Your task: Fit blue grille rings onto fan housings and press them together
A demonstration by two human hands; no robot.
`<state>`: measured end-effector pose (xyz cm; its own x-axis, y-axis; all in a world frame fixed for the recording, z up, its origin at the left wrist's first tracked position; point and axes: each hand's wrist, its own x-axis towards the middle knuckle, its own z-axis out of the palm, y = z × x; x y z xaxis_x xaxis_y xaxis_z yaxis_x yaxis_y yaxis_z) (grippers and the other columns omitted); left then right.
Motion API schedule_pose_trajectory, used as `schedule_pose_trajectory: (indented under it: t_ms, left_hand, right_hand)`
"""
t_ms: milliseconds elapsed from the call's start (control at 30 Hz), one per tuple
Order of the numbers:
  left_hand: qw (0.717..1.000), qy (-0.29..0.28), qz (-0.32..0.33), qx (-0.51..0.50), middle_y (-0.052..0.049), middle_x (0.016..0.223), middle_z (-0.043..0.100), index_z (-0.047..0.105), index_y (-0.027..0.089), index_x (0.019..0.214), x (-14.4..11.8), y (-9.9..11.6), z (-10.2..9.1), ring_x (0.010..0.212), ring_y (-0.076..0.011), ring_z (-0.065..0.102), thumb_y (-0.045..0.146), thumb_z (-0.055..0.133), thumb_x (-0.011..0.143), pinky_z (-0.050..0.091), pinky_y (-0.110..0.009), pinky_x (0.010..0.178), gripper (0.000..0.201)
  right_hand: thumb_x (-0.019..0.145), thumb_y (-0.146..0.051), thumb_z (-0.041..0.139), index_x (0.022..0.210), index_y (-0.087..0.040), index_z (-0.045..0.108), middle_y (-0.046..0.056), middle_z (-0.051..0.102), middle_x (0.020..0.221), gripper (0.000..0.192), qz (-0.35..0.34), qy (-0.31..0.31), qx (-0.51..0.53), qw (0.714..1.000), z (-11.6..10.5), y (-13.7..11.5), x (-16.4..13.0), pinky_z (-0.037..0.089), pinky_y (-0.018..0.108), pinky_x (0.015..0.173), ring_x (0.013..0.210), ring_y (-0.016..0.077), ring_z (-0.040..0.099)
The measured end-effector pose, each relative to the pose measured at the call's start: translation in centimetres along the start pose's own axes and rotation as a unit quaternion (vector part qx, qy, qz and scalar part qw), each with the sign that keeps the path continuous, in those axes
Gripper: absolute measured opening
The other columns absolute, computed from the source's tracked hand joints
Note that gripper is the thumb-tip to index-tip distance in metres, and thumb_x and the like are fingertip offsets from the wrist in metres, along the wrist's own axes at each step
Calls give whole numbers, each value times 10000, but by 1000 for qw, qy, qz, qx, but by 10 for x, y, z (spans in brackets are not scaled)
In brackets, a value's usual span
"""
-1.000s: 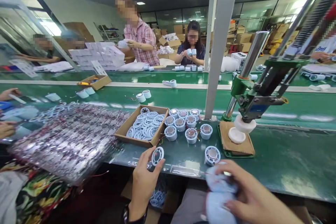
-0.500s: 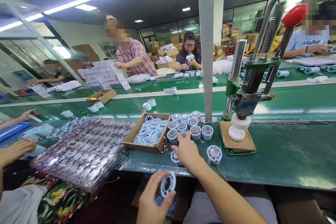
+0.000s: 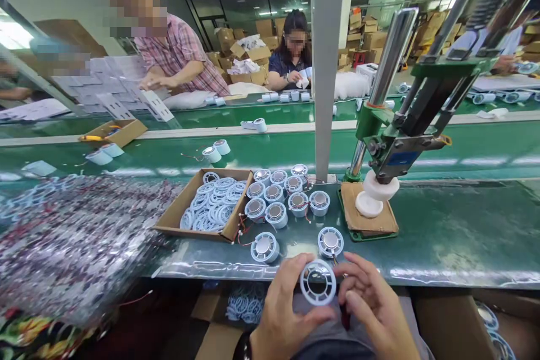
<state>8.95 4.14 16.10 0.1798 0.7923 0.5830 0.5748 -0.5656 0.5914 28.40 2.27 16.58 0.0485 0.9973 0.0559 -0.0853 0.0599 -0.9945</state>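
My left hand (image 3: 283, 309) grips a light blue spoked plastic ring (image 3: 302, 290) between thumb and fingers, held up in front of the bench edge. Close to the ring's right side is my right hand (image 3: 373, 309), its fingers bent and apart; a small dark red thing shows beside its thumb, too unclear to name. Just beyond the hands stands a round light blue unit (image 3: 330, 243) with a silver centre, its wires running down behind my right fingers. A similar unit (image 3: 264, 247) stands to the left. Several more units (image 3: 275, 214) are grouped behind.
A cardboard box (image 3: 171, 222) of blue rings stands left of the units. A green hand press (image 3: 379, 140) with white pads stands right. Wired parts in clear plastic (image 3: 84, 236) cover the left bench. A grey post (image 3: 324, 67) rises behind. Other people work across the line.
My right hand has drawn back from the grouped units to beside the ring. My left hand has raised the ring and brought it right. The view has turned and moved closer.
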Motion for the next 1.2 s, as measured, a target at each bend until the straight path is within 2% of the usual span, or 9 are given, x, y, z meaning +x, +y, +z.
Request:
schedule_pose_trajectory:
  t_ms: [67, 167, 233, 333, 467, 667, 867, 1067, 1200]
  left_hand:
    - [999, -17, -23, -34, -134, 1053, 763, 547, 218, 1315, -1, 10, -4, 947, -292, 774, 679, 678, 832, 646, -407, 844, 680]
    - [997, -8, -40, -65, -137, 1092, 749, 516, 244, 1365, 2, 17, -2, 928, -288, 769, 686, 702, 806, 650, -403, 808, 736]
    - [994, -18, -59, -88, -138, 1135, 738, 525, 253, 1392, 6, 18, 0, 945, -289, 763, 719, 695, 782, 649, -398, 813, 786]
    - [982, -66, -102, -144, -123, 1152, 737, 631, 254, 1325, 10, 18, 2, 960, -281, 753, 731, 684, 785, 644, -370, 819, 722]
    - [969, -83, -149, -177, -124, 1175, 746, 689, 239, 1287, 8, 18, 2, 1020, -296, 743, 735, 703, 766, 622, -379, 901, 720]
    - [964, -104, -160, -185, -134, 1167, 745, 697, 232, 1289, 6, 20, 3, 1010, -307, 736, 737, 745, 720, 609, -406, 926, 763]
    - [966, -80, -139, -200, -115, 1108, 756, 706, 239, 1266, 8, 23, 5, 963, -275, 737, 695, 767, 736, 613, -371, 895, 702]
    - [952, -36, -201, -227, -83, 1012, 772, 739, 218, 1175, 10, 23, 7, 850, -257, 753, 629, 901, 592, 635, -356, 820, 732]
    - [953, -31, -198, -227, -74, 1009, 784, 740, 238, 1186, 8, 22, 5, 857, -255, 763, 595, 925, 576, 634, -348, 840, 731]
  right_hand:
    - [897, -524, 709, 1291, -235, 643, 98, 763, 980, 493, 94, -52, 92, 990, 9, -6, -5, 586, 301, 670, 705, 184, 691]
    - [865, -528, 750, 1209, -202, 680, 76, 759, 818, 479, 142, -100, 129, 976, 9, -14, 0, 593, 303, 671, 713, 206, 720]
    - [862, -526, 755, 1183, -191, 678, 67, 752, 773, 471, 144, -111, 149, 972, 5, -17, 6, 580, 284, 606, 630, 183, 702]
    - [842, -521, 780, 1149, -184, 671, 42, 735, 711, 469, 151, -104, 193, 964, 1, -19, 10, 542, 242, 533, 515, 133, 647]
    - [824, -493, 810, 1130, -183, 679, 16, 714, 665, 455, 171, -107, 233, 951, 1, -18, 11, 508, 203, 496, 484, 112, 637]
    - [834, -475, 812, 1115, -175, 704, 9, 700, 653, 425, 187, -126, 260, 939, 0, -14, 15, 497, 175, 497, 489, 92, 633]
    - [858, -480, 789, 1153, -182, 725, 5, 689, 657, 425, 184, -135, 265, 937, -2, -15, 15, 493, 172, 493, 488, 82, 616]
    - [918, -423, 743, 1283, -204, 708, 13, 697, 662, 426, 165, -171, 278, 931, -7, -11, 14, 530, 187, 540, 554, 95, 641]
    - [948, -384, 715, 1313, -247, 701, 15, 710, 678, 390, 156, -173, 292, 927, -7, -10, 12, 547, 199, 571, 583, 101, 659]
